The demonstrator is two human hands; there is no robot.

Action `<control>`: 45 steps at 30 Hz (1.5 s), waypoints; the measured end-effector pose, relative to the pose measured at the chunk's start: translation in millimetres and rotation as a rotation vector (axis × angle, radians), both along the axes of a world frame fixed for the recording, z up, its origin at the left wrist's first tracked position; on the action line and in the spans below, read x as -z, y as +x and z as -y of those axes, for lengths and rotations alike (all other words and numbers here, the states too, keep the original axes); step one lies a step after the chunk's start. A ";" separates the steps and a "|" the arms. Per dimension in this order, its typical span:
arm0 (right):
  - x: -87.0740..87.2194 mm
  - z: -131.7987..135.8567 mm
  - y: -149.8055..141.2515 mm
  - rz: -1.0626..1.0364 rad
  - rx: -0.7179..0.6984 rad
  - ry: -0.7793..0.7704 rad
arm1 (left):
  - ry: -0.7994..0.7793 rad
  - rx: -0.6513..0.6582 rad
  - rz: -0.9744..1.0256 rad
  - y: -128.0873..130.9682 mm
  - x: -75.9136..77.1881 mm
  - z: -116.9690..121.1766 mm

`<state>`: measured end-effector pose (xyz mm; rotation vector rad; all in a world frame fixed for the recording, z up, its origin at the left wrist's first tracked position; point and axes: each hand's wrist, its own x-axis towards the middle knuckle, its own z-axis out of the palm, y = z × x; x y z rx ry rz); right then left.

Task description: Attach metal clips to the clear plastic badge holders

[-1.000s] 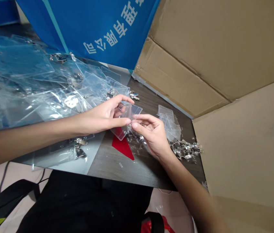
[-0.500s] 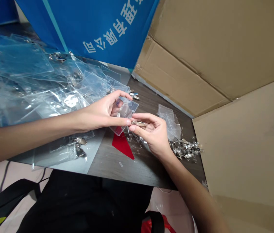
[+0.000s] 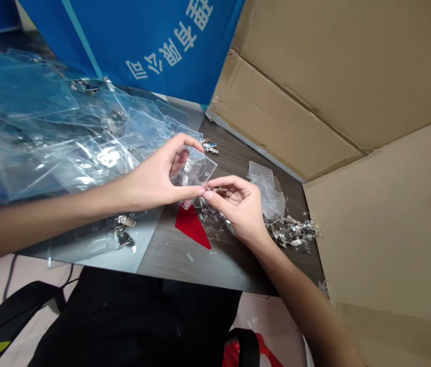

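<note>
A clear plastic badge holder (image 3: 199, 171) is held by my left hand (image 3: 169, 173), its thumb reaching across the holder's near edge and the other fingers curled behind. My right hand (image 3: 238, 204) pinches a small metal badge clip (image 3: 217, 189) between thumb and fingertips, right at that edge. The two hands' tips meet there, so whether the clip is fastened to the holder cannot be made out. Below the hands lies a red piece of sheet (image 3: 192, 228) on the dark table (image 3: 185, 270), with small clear strips scattered beside it.
A heap of clear badge holders (image 3: 28, 97) with clips spreads over the left. To the right lie several clear holders (image 3: 267, 191) and a pile of metal clips (image 3: 292, 232). A blue printed panel (image 3: 135, 35) and a cardboard box (image 3: 288, 107) stand behind.
My right fingers have turned the clip, so less of it shows now. The badge holder has tilted slightly in my left hand, and the whole view has shifted a little.
</note>
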<state>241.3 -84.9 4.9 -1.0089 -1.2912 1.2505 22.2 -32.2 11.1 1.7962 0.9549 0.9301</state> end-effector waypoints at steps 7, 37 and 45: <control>-4.7 -0.2 1.7 0.101 -0.008 0.064 | -0.023 0.014 -0.001 1.7 2.0 3.2; -64.7 -22.4 87.7 1.408 -0.131 -0.080 | 0.585 -0.285 -0.502 -17.3 -23.0 -23.6; -69.9 -25.1 105.5 1.662 -0.111 -0.455 | 0.473 -0.485 -0.710 -41.7 -31.1 -38.7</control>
